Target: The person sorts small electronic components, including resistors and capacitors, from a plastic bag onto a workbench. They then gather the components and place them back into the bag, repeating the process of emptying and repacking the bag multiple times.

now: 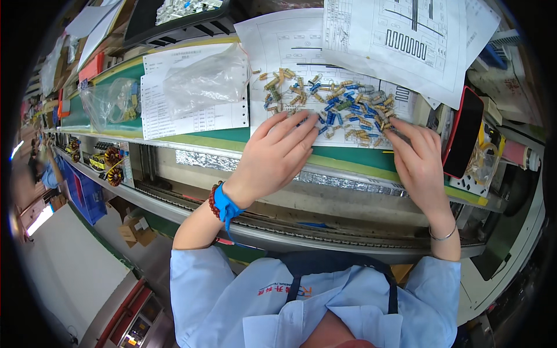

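A loose heap of small blue, tan and grey resistors (339,109) lies spread on printed sheets (284,43) on the green bench top. My left hand (277,152) rests palm down at the heap's near left side, fingers stretched out with the tips touching its edge. At the right end of the heap is my right hand (419,159), its fingers extended and slightly apart, fingertips against the outermost resistors. I see nothing gripped in either hand, though the undersides of the fingers are hidden.
A clear plastic bag (206,81) lies on a printed list (191,119) to the left; another bag (113,101) with parts sits beyond it. A black bin (185,23) stands at the back. A red-edged black device (464,133) is at right. A conveyor rail (325,232) runs along the front.
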Available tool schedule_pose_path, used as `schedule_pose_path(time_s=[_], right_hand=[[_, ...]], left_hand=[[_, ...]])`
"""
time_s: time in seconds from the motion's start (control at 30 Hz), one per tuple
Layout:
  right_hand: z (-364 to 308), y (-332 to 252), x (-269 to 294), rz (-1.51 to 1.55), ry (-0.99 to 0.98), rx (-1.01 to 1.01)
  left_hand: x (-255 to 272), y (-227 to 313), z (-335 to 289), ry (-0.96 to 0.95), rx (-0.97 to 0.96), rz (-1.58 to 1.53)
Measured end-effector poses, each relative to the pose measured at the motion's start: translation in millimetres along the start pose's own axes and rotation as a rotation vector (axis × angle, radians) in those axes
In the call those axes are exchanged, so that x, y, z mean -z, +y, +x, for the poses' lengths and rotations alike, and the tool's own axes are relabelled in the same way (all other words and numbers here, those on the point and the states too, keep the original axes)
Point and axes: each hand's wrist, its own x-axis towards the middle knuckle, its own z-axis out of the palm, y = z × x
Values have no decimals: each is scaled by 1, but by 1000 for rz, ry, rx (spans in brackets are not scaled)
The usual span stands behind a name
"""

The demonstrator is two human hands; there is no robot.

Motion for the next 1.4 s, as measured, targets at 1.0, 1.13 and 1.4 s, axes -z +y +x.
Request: schedule_pose_path(time_s=[1.0,1.13,1.4], right_hand=[[-14,13,2,51,83,-40],[-10,11,0,85,83,-11],[-18,-3,-8,134,27,-50]], left_hand=[[1,-24,-4,305,433,391],[-1,-40,-19,336,441,121],[49,16,-28,1139,392,2]])
